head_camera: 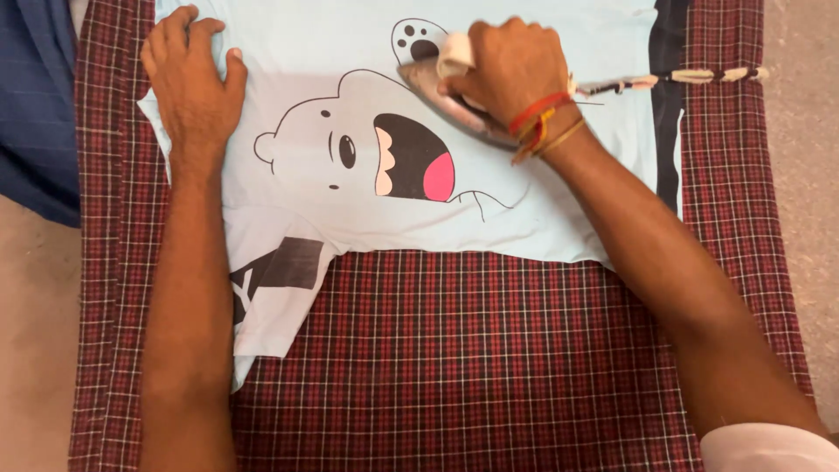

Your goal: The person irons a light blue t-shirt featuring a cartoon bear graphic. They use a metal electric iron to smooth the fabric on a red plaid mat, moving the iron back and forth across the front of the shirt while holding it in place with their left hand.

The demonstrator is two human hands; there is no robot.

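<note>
A pale blue T-shirt [542,210] with a cartoon bear print lies flat on a table covered in dark red checked cloth [472,358]. My left hand [192,83] presses palm-down on the shirt's left part, fingers spread. My right hand [511,70], with coloured threads round the wrist, grips the wrapped handle of a metal iron [428,83] that rests on the shirt near the bear's raised paw. The iron's cord [699,77] runs off to the right. Most of the iron is hidden under my hand.
A dark blue garment [35,105] hangs off the table's left side. A black stripe [669,114] of the shirt runs along the right. Beige floor [35,350] shows on both sides of the table.
</note>
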